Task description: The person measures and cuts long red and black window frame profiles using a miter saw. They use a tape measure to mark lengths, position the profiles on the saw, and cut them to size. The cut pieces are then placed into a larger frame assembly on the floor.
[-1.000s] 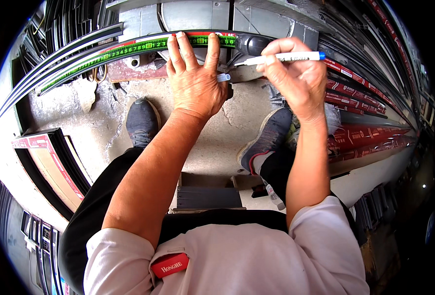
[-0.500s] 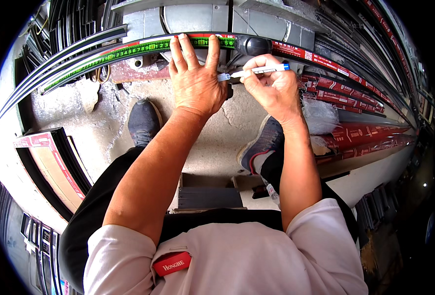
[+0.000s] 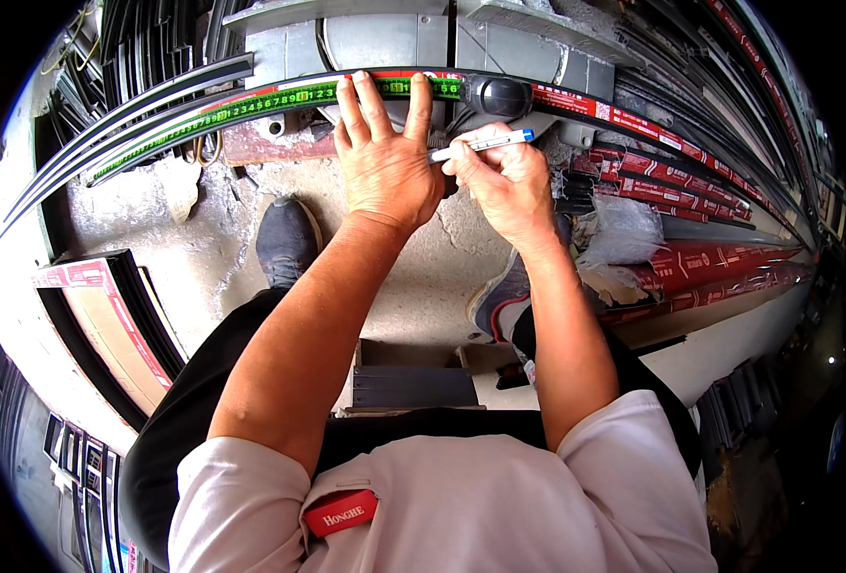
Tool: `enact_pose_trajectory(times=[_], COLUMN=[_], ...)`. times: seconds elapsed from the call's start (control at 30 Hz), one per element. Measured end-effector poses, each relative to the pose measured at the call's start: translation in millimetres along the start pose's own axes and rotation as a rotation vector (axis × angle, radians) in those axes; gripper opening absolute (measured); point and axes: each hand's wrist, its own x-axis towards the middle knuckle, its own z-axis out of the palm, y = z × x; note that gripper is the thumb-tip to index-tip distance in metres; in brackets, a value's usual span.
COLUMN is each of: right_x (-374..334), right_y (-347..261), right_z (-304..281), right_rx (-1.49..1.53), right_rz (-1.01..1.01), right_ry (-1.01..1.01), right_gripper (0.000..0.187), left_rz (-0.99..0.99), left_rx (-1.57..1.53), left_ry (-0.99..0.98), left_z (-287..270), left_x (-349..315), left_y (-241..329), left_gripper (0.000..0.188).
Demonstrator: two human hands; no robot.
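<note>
My left hand (image 3: 389, 172) lies over a green tape measure blade (image 3: 270, 101), its spread fingertips pressing the blade onto a long dark strip with red film. Beside its index finger, a pale marker cap (image 3: 436, 155) appears pinched low against the hand; the thumb is mostly hidden. My right hand (image 3: 509, 186) is closed round a white marker (image 3: 485, 144) with a blue end. The marker's left end meets the cap at my left hand. The black tape measure case (image 3: 499, 95) sits on the strip just beyond my right hand.
Long red-wrapped profiles (image 3: 719, 263) and dark strips fan out on the right. More dark profiles (image 3: 146, 57) lie far left. A grey metal machine bed (image 3: 385, 43) stands behind the strip. Black-edged frames with cardboard (image 3: 117, 334) stand at left. My shoes (image 3: 287, 239) are on the floor below.
My right hand has moved left with the marker. The bare tip that showed between marker and cap no longer shows. My left hand stays pressed on the tape.
</note>
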Motion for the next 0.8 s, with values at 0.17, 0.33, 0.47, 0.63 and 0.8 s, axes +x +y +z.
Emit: enact_pose_trajectory(times=[0.17, 0.33, 0.47, 0.63, 0.8], right_x=[-2.5, -1.5, -4.6, -29.0, -46.0], right_y=[-2.5, 4.8, 16.4, 33.2, 77.6], right_z=[8.9, 16.3, 10.0, -22.7, -36.2], right_rx=[0.013, 0.081, 0.191, 0.461, 0.32], right_rz=[0.104, 0.045, 0.022, 0.124, 0.384], right_ry=[0.057, 0.132, 0.168, 0.398, 0.529], right_gripper=[0.013, 0.016, 0.018, 0.024, 0.021], left_rz=[-0.01, 0.018, 0.041, 0.025, 0.027], left_rx=[0.035, 0.055, 0.064, 0.102, 0.111], left_ry=[-0.006, 0.018, 0.064, 0.033, 0.029], left_z=[2.4, 4.3, 4.3, 1.9, 0.2], left_x=[-1.4, -1.3, -1.4, -1.4, -1.3], left_y=[0.8, -2.6, -0.8, -1.0, -0.2], left_gripper=[0.099, 0.096, 0.093, 0.097, 0.094])
